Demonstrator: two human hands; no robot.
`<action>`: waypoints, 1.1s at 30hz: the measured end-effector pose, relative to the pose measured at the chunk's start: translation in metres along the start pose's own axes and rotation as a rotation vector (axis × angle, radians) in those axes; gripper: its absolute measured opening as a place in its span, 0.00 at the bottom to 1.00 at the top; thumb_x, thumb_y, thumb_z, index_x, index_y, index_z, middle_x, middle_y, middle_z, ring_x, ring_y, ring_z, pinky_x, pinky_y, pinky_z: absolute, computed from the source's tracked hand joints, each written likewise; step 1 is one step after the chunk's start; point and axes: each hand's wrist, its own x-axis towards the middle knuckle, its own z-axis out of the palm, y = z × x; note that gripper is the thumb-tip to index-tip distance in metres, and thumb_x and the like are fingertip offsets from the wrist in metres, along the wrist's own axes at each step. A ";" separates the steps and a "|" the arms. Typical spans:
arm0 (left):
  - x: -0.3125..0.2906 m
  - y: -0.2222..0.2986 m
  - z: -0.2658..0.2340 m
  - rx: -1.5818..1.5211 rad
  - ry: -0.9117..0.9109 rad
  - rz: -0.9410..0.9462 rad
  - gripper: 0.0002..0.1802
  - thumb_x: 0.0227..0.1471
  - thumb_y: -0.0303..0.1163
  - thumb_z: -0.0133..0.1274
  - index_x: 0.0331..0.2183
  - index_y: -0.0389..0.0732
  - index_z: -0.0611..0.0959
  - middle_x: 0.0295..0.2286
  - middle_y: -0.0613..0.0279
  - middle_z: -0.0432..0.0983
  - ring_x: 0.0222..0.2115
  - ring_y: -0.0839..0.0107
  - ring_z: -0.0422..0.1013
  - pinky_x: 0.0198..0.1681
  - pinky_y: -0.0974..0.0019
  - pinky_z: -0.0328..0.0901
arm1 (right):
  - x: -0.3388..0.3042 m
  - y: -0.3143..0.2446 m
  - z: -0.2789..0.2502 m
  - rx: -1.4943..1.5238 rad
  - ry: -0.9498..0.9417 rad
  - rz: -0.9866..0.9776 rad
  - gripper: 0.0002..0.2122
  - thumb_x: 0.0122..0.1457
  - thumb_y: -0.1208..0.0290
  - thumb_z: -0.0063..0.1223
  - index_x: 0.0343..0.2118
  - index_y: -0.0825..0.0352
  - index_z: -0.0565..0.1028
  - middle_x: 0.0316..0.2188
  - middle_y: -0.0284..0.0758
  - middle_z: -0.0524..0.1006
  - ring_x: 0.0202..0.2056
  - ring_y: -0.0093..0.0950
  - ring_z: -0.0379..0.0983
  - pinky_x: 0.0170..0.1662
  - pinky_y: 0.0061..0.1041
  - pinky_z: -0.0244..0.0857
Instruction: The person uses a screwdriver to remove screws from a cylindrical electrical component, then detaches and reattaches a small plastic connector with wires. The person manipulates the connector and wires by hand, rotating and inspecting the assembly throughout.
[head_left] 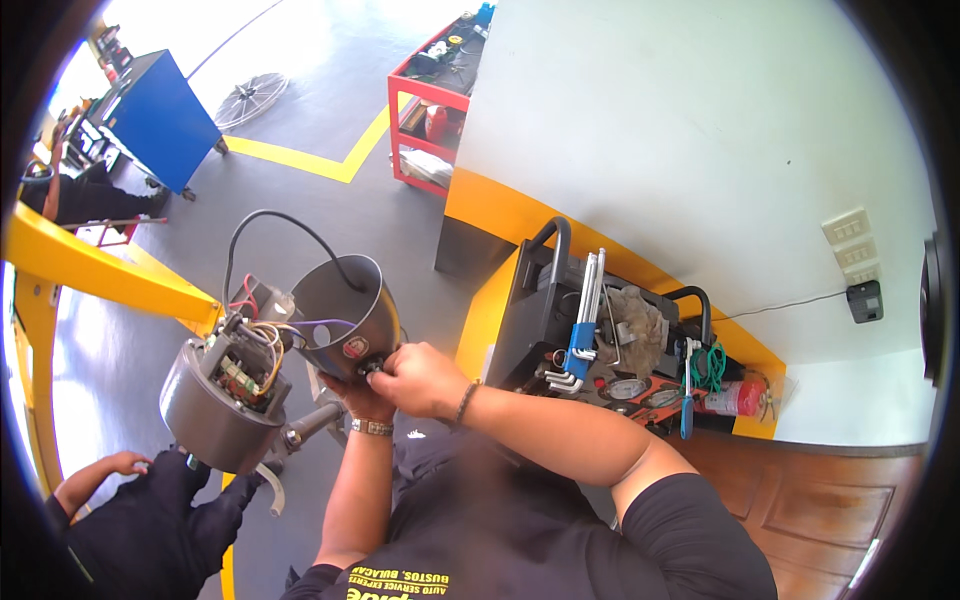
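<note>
A dark grey, open-ended cylindrical cover (pixel 378 308) is held up in front of me, its round opening tilted toward the upper left. My left hand (pixel 364 398), with a watch at the wrist, grips its lower end from below; most of those fingers are hidden. My right hand (pixel 425 380) pinches a small dark fitting (pixel 372 367) on the cover's side. Left of the cover, a grey cylindrical unit (pixel 222 415) has its inside exposed, with a circuit board (pixel 240 382) and several loose wires (pixel 268 338). A black cable (pixel 290 213) arcs from this unit into the cover.
A yellow beam (pixel 120 270) reaches the unit from the left. Another person (pixel 150 520) stands at lower left. On the right, a black cart (pixel 530 310) carries blue-held hex keys (pixel 581 345) and a rag (pixel 636 325). A red tool trolley (pixel 394 125) and blue cabinet (pixel 165 120) stand farther off.
</note>
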 end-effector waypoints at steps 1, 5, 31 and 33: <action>0.001 -0.002 0.004 0.018 -0.002 0.017 0.53 0.47 0.74 0.51 0.65 0.50 0.65 0.63 0.54 0.62 0.60 0.48 0.62 0.63 0.39 0.56 | -0.001 0.000 0.002 0.120 -0.022 0.019 0.19 0.57 0.59 0.55 0.29 0.75 0.82 0.24 0.45 0.82 0.29 0.36 0.81 0.37 0.36 0.73; 0.005 -0.002 0.001 -0.071 -0.071 -0.018 0.53 0.46 0.74 0.53 0.64 0.52 0.65 0.61 0.53 0.64 0.59 0.45 0.61 0.63 0.35 0.56 | -0.012 0.014 0.015 -0.236 0.157 -0.209 0.13 0.58 0.63 0.53 0.28 0.70 0.82 0.25 0.46 0.81 0.30 0.46 0.79 0.38 0.41 0.73; -0.026 -0.006 0.040 -0.393 -0.024 -0.173 0.56 0.33 0.73 0.64 0.61 0.57 0.69 0.61 0.61 0.63 0.61 0.51 0.57 0.58 0.41 0.59 | -0.016 -0.050 -0.075 0.913 0.756 -0.766 0.12 0.64 0.65 0.46 0.24 0.65 0.67 0.23 0.33 0.68 0.21 0.29 0.69 0.28 0.27 0.65; -0.025 -0.007 0.039 -0.382 -0.008 -0.172 0.56 0.32 0.73 0.64 0.60 0.59 0.70 0.60 0.63 0.64 0.60 0.55 0.59 0.58 0.40 0.55 | -0.014 -0.046 -0.073 0.876 0.766 -0.775 0.12 0.63 0.65 0.47 0.25 0.66 0.68 0.22 0.34 0.69 0.20 0.29 0.70 0.27 0.27 0.65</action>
